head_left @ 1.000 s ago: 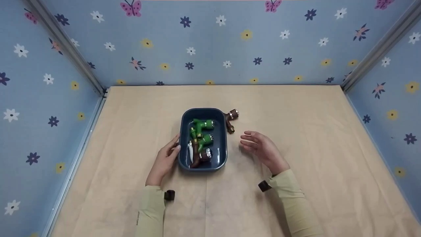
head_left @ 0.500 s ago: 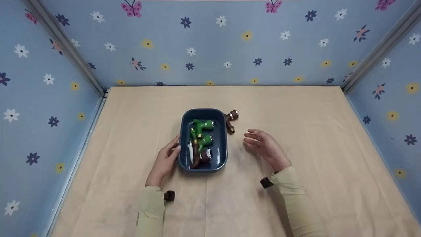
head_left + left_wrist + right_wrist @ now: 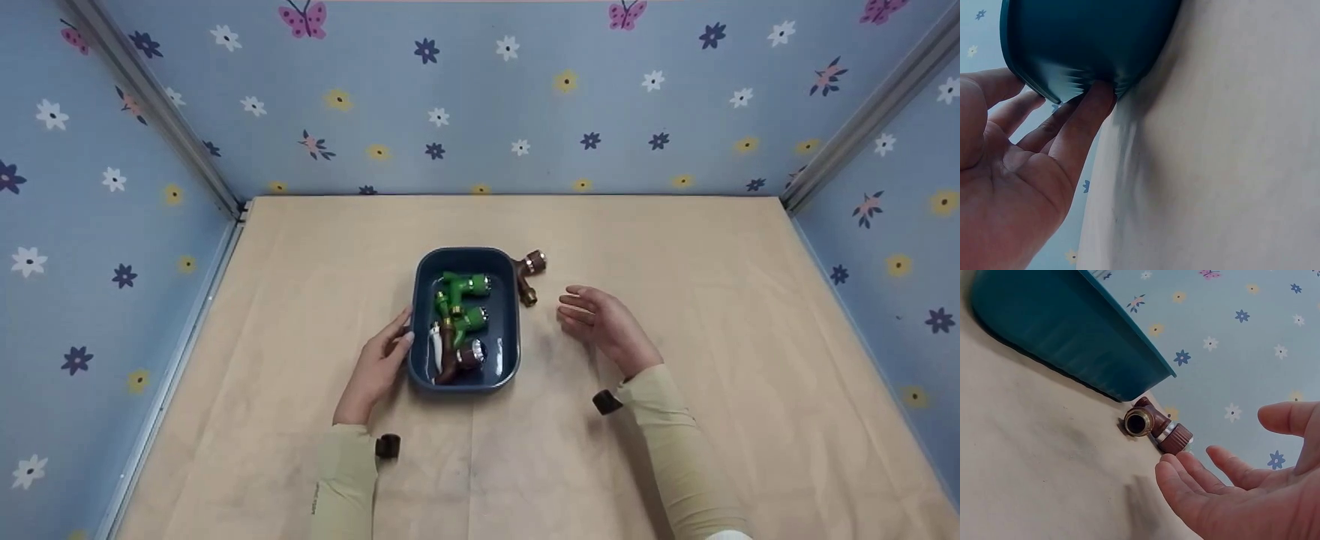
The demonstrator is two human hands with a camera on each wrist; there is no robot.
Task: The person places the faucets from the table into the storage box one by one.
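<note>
A dark blue rectangular tub [image 3: 512, 352] stands mid-table. Inside lie a far green tap [image 3: 469, 285], a nearer green tap [image 3: 471, 318], a brown tap [image 3: 450, 358] and a slim white piece [image 3: 436, 346]. Fingertips of my left hand [image 3: 379, 367] rest against the tub's left wall; the left wrist view shows them on its ribbed outer side [image 3: 1081, 81]. Another brown tap [image 3: 527, 277] lies on the table just outside the tub's right side. My right hand [image 3: 607, 326] hovers to the right of this tap, fingers loosely extended, holding nothing.
Beige cloth [image 3: 712, 300] covers the table. Blue panels with printed flowers [image 3: 480, 90] enclose the back and both sides, joined by grey metal posts [image 3: 157, 105].
My right hand has drifted slightly right and toward the back of the table. The left hand, tub and taps stay in place.
</note>
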